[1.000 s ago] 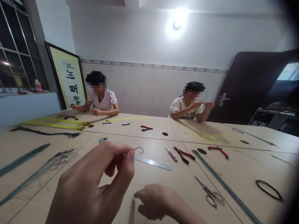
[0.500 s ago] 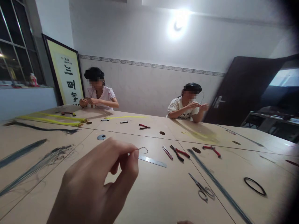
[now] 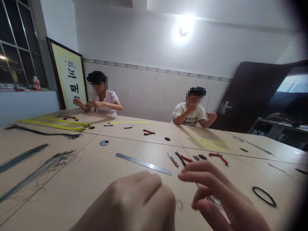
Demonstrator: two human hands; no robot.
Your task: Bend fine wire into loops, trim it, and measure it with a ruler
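My left hand (image 3: 134,202) is low in the middle of the view, fingers curled closed. The hooked end of a thin bent wire (image 3: 181,204) sticks out on its right side; the pinching fingertips are hidden behind the hand. To the right my right hand (image 3: 216,195) is raised with fingers apart and nothing visible in them, its fingertips a short way from the wire. Behind it lie red-and-black pliers (image 3: 182,158) and scissors (image 3: 215,201), both partly covered. A steel ruler (image 3: 144,164) lies beyond my left hand.
Bundles of grey-green strands (image 3: 26,157) lie at left, yellow strands (image 3: 55,123) farther back. A craft knife (image 3: 172,159), red-handled pliers (image 3: 218,158) and a black ring (image 3: 264,196) are at right. Two people (image 3: 103,99) (image 3: 192,110) sit across the table.
My left hand has dropped and turned, carrying the wire down and right. My right hand has risen into view beside it, fingers apart. The whole ruler now shows.
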